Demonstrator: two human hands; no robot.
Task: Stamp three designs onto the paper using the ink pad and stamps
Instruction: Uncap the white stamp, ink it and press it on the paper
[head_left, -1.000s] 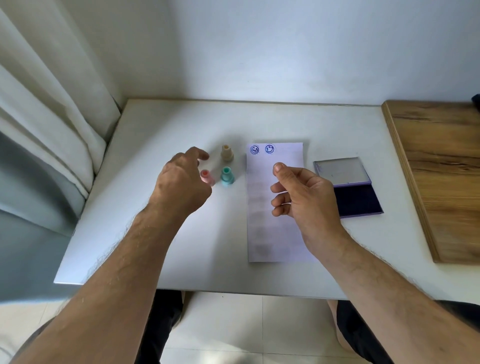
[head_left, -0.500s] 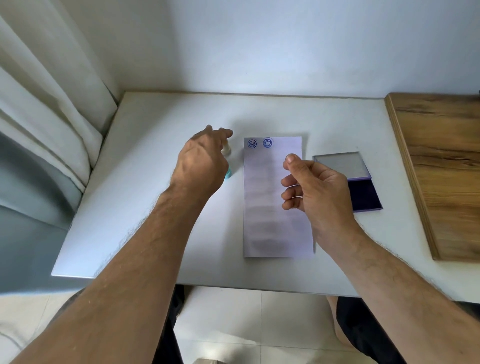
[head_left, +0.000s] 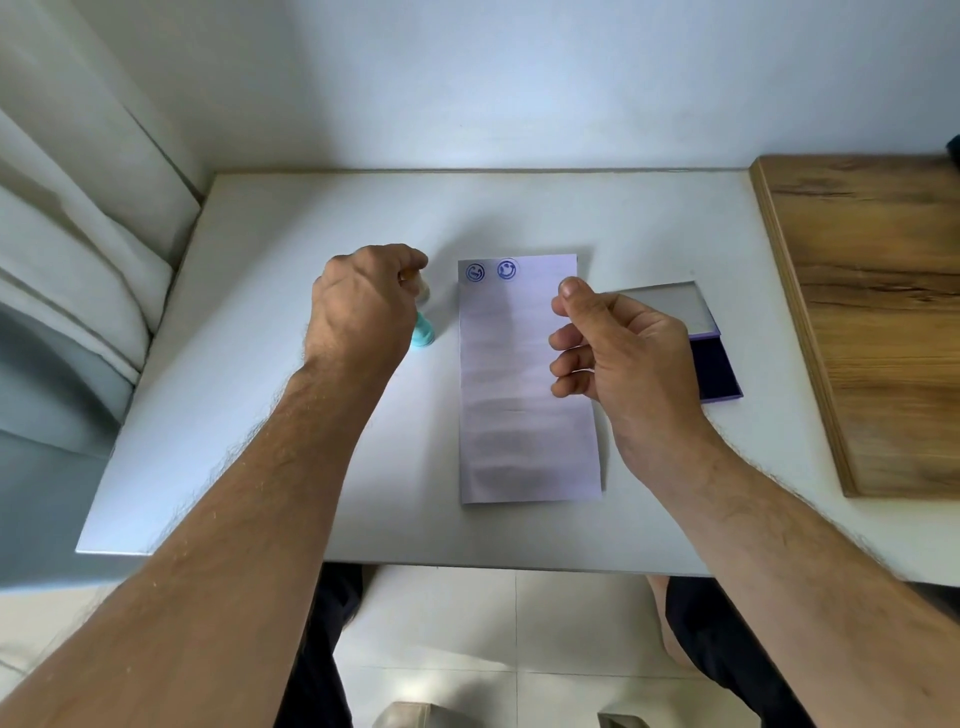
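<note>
Done: two round blue face prints (head_left: 491, 270) were seen on the long white paper (head_left: 524, 379) on the white counter (head_left: 270, 415) | Left: one print | left hand (head_left: 363, 306) fingers were closed on a small beige stamp (head_left: 422, 291) | right hand (head_left: 628, 348) fingers were loosely curled, empty | open blue ink pad (head_left: 719, 374) was beside the paper

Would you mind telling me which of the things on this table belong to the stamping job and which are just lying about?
Job:
- paper, two blue prints at its top
- open ink pad
- beige stamp under the left hand
- teal stamp

Lying about:
- wooden board
- curtain
</note>
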